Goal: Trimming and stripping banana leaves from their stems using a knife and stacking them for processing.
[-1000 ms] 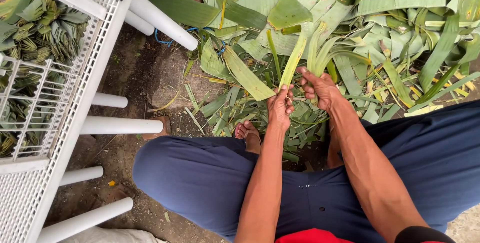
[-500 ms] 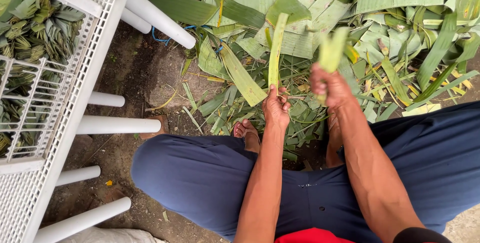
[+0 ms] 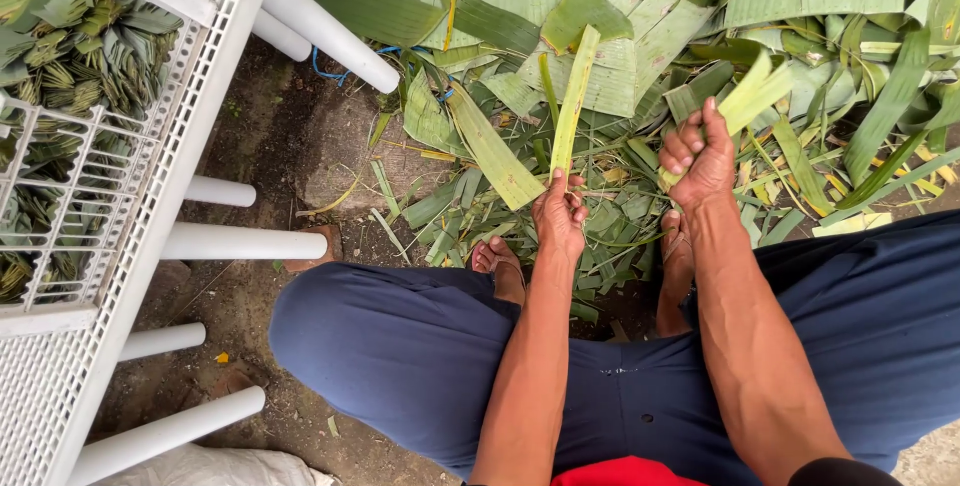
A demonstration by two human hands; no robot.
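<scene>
Strips parted over leaf pile

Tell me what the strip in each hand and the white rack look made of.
Both strips, left and right, look like fresh green leaf: matte, fibrous, with lengthwise veins, probably banana leaf. The rack appears to be moulded white plastic: smooth, with grid mesh and round legs.

We see leaf strips that look fibrous, ribbed and matt, like the leaf pile with its faint sheen. The white rack seems to be smooth plastic with a grid surface, though we cannot be sure. The trousers are matt woven cloth. The ground is rough, damp earth.
</scene>
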